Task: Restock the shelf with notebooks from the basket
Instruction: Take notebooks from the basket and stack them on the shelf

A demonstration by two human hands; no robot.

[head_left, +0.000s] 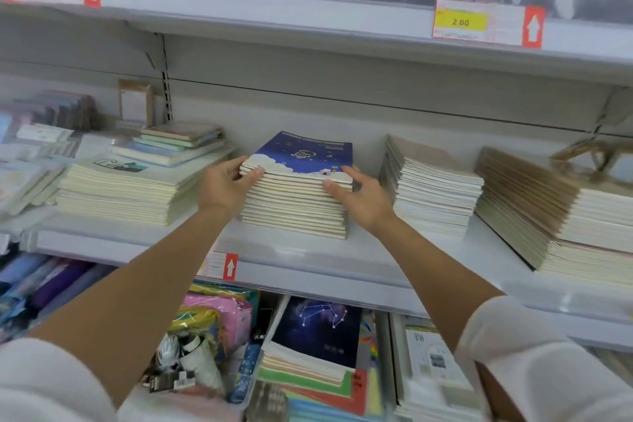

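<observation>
Head view: a person is facing a shop shelf [376, 250], both bare arms reaching forward.
Notebooks: a blue-covered notebook stack [298, 202] is sitting mid-shelf, between other piles and apart from them.
Left hand [224, 183]: it is gripping the stack's upper left corner, thumb lying on the top cover, fingers curling round the side.
Right hand [361, 197]: it is clasping the upper right edge, thumb pressing the front page edges, fingers wrapping round the side.
Step in hand: the hands are probably setting notebooks onto the pile and squaring them.
Next move: likely letting go evenly so the top copies are not sliding, then going back for more.
Basket: it is not showing, so what remains is unknown.
Count: two hands are working on one blue stack. Three other tall piles are flanking it: a cream pile [126, 197] at the left, a white pile [433, 192] and a brown-edged pile [548, 212] at the right. The single notebooks are too many to count.
</observation>
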